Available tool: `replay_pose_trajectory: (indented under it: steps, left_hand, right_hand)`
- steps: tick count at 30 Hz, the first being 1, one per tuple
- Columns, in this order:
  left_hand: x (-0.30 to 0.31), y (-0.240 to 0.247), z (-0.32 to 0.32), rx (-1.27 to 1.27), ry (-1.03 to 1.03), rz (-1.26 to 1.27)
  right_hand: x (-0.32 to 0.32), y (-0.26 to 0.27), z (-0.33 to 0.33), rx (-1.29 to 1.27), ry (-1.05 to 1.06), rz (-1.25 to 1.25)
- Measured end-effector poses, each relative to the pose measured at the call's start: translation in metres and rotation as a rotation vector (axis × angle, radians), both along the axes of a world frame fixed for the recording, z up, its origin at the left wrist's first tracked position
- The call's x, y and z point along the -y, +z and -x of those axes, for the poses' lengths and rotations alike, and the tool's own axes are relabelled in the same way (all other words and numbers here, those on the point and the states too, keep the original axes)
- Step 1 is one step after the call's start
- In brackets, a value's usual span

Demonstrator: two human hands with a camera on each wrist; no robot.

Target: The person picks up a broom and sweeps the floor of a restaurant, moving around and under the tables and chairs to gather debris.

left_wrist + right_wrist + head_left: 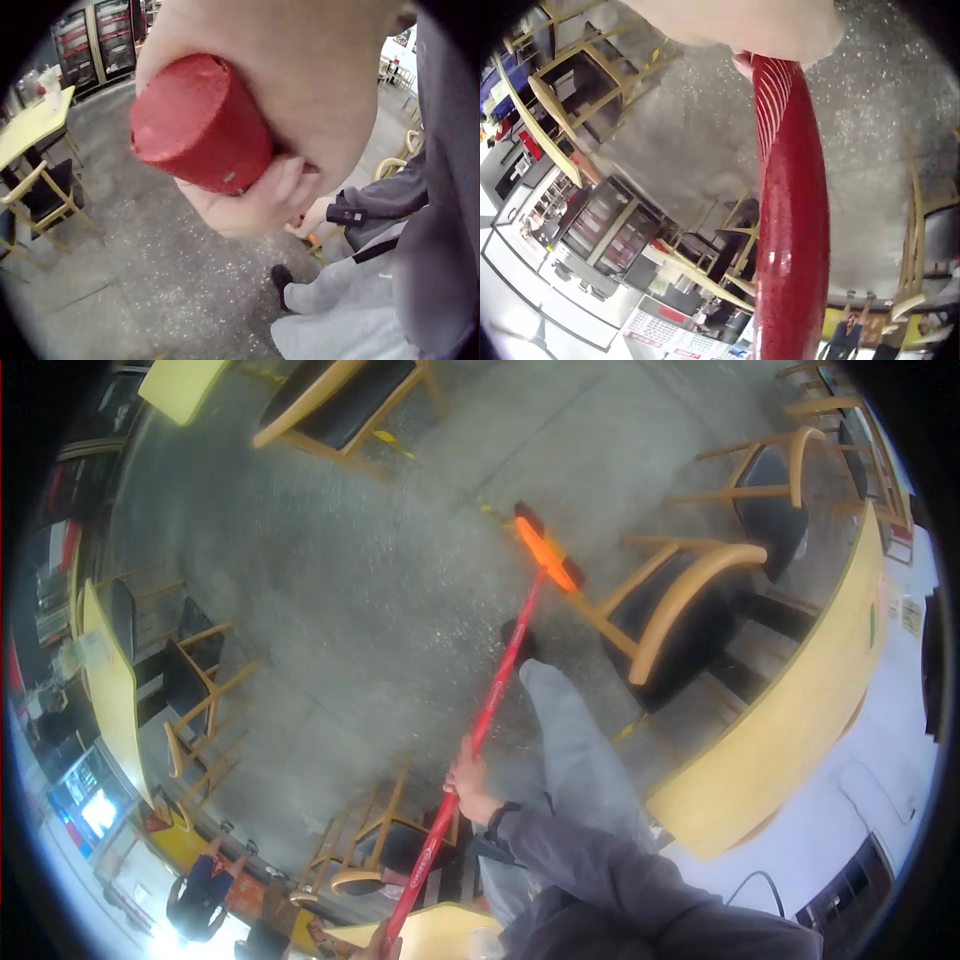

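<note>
A long red broom (500, 678) with an orange head (545, 552) slants across the head view, its head down on the grey floor beside a chair's legs. Partway along the handle my right hand (472, 782) grips it, fingers curled round. My left hand (380, 942) holds the upper end at the bottom of the head view. Close up in the left wrist view, the red end cap (199, 124) pokes out of the left hand (232, 210). In the right wrist view the glossy handle (791, 210) runs from under the right hand (742, 22).
A wooden chair (690, 600) with a dark seat stands right beside the broom head, near a pale yellow table (780, 730). More chairs and another table (112, 670) line the left. A dark shoe (518, 640) is close to the handle. People (200, 900) stand farther off.
</note>
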State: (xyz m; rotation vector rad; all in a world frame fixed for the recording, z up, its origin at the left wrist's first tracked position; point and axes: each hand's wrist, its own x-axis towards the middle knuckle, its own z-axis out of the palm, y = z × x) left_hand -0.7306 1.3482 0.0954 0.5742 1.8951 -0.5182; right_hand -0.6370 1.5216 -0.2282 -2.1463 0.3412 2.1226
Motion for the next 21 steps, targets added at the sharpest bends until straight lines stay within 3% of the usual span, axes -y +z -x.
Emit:
replay_pose_trajectory:
  steps: [6, 9, 10, 12, 14, 17, 21]
  left_hand:
    - [-0.062, -0.034, 0.033, 0.039, -0.175, -0.086]
    - [-0.057, -0.096, 0.063, 0.151, -0.398, -0.395]
    - [-0.084, -0.101, 0.064, 0.156, -0.308, -0.348]
    - [-0.153, -0.103, 0.063, 0.164, -0.128, -0.242]
    - [-0.16, -0.113, 0.085, 0.167, -0.159, -0.282]
    - [-0.158, -0.116, 0.125, 0.169, -0.242, -0.295]
    - [-0.155, -0.107, 0.185, 0.121, -0.38, -0.218]
  right_hand:
    - [-0.062, -0.019, -0.011, 0.015, -0.183, -0.121]
    - [-0.109, -0.044, -0.027, 0.055, -0.275, -0.159]
    - [-0.124, -0.05, -0.028, 0.084, -0.287, -0.163]
    - [-0.127, -0.085, -0.028, -0.118, -0.395, -0.183]
    - [-0.139, -0.08, -0.003, -0.085, -0.419, -0.193]
    - [-0.115, -0.106, 0.031, -0.033, -0.417, -0.21]
    - [-0.091, -0.099, 0.093, 0.053, -0.384, -0.17]
